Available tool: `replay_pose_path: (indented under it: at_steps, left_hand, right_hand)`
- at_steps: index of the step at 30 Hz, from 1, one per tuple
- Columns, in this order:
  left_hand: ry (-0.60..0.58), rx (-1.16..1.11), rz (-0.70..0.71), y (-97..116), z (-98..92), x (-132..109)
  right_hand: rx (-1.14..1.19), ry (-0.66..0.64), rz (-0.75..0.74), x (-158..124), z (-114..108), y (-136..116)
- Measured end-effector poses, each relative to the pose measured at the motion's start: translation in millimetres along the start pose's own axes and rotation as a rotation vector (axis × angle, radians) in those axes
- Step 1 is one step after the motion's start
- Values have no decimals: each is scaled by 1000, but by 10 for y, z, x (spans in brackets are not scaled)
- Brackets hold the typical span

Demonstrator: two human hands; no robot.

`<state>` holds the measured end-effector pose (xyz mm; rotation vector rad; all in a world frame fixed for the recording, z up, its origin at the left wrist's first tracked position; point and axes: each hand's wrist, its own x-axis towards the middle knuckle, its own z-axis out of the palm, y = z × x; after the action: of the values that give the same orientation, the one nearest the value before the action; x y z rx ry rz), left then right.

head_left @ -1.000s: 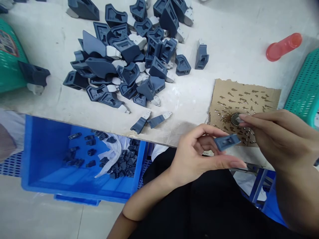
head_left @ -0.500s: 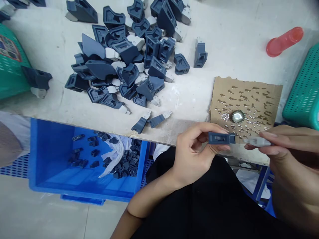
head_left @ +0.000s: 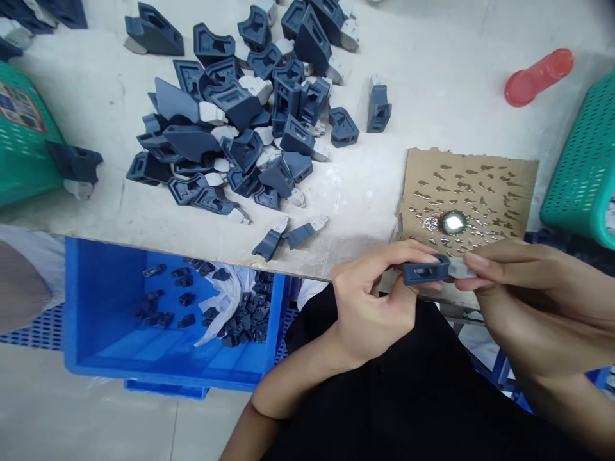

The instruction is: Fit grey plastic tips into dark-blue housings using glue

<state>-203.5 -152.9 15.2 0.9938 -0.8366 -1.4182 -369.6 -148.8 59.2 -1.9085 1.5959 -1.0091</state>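
Note:
Between the thumb and fingers of my left hand (head_left: 372,304) is a dark blue-grey plastic housing (head_left: 425,271) with a slot in its side. My right hand (head_left: 523,282) pinches a small light-grey plastic insert (head_left: 461,267). The insert's left end meets the open right end of the housing; how deep it sits inside I cannot tell. Just beyond both hands lies a cardboard piece (head_left: 516,221) dotted with wet, glossy spots, and a metal bottle cap (head_left: 454,222) rests on it.
A heap of dark housings with light-grey ends (head_left: 240,102) covers the table's left middle. A red flanged tube (head_left: 541,77) lies at the back right. Green baskets stand at the left (head_left: 24,160) and right (head_left: 583,160). Below the table edge, a blue bin (head_left: 103,307) contains several dark parts.
My right hand has moved left, bringing the light-grey insert from a gap away up against the housing's end. My left hand keeps its grip on the housing.

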Motion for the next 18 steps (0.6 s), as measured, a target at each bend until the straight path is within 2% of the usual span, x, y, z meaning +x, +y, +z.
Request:
replay_pose_path:
  at_steps: [2, 4, 7, 9, 11, 13, 15, 18]
  left_hand:
    - [-8, 11, -14, 0, -11, 9]
    - [-50, 60, -31, 11, -33, 45]
    - [-225, 219, -33, 92, -53, 198]
    - [-311, 461, 86, 196, -58, 382]
    - [-232, 832, 296, 310, -74, 623]
    - [-63, 1216, 420, 404, -110, 888]
    - [30, 1479, 360, 465, -152, 1129]
    - [109, 1621, 188, 514, -165, 1365]
  right_hand:
    - [7, 76, -41, -9, 76, 23]
    - [27, 108, -22, -16, 136, 74]
    - [65, 86, 77, -2, 148, 182]
    - [51, 78, 121, 31, 63, 284]
    - [-64, 156, 171, 77, -128, 425]
    - [-243, 309, 230, 126, -422, 600]
    - [-434, 429, 276, 170, -757, 785]
    - [-610, 395, 323, 239, -1145, 1031]
